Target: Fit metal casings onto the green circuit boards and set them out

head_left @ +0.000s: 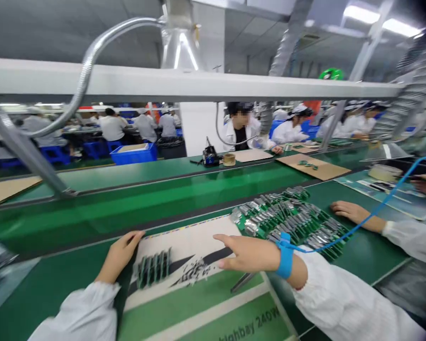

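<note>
One half-curled left hand (119, 255) and one spread right hand (244, 252) (any hold unclear) flank about five circuit boards (155, 268) on one printed sheet (195, 239).

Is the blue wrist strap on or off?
On: the blue wrist strap circles the wrist of the right hand, with a blue cord running off it.

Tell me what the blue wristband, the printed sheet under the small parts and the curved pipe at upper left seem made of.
Wristband: probably fabric, matt blue, with little shine; rubber is possible.
Printed sheet: likely card, smooth and flat, with inked stripes and lettering.
Pipe: apparently metal, silvery, with bright highlights along its bend.
</note>
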Demonstrator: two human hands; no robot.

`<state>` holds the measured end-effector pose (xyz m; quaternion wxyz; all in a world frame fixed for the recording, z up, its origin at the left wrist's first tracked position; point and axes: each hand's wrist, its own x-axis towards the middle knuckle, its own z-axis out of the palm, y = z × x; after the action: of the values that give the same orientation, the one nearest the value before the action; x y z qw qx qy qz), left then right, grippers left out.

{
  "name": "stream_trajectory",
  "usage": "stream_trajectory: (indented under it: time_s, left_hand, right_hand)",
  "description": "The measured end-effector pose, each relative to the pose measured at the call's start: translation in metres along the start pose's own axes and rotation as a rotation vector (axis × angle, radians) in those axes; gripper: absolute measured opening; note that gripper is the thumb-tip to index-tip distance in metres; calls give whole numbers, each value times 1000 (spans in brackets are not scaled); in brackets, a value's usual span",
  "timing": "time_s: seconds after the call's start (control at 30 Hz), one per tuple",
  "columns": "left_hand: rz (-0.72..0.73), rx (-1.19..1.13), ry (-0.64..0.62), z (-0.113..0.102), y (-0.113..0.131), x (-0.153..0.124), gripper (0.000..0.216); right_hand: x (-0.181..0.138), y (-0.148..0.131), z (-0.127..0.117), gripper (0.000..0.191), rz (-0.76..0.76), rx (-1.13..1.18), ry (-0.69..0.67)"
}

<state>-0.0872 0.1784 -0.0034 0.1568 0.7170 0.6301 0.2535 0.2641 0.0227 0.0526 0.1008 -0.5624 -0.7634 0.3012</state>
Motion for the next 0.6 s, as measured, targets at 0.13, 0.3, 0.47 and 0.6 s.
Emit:
stream_trajectory:
  time_s: [0.13, 0.3, 0.47, 0.6]
  left_hand:
    - [61, -84, -184, -3, 0, -30, 30]
    - [65, -139, -282, -7, 1, -57, 27]
    - [39, -147, -265, -10, -6, -58, 34]
    - [68, -138, -274, -15, -10, -42, 45]
  right_hand:
    - [37, -38, 52, 69, 53, -34, -20]
    - [90, -77, 85, 59, 78, -58, 79]
    - [123, -120, 108, 75, 90, -49, 139]
    - [143, -138, 121, 96, 101, -46, 162]
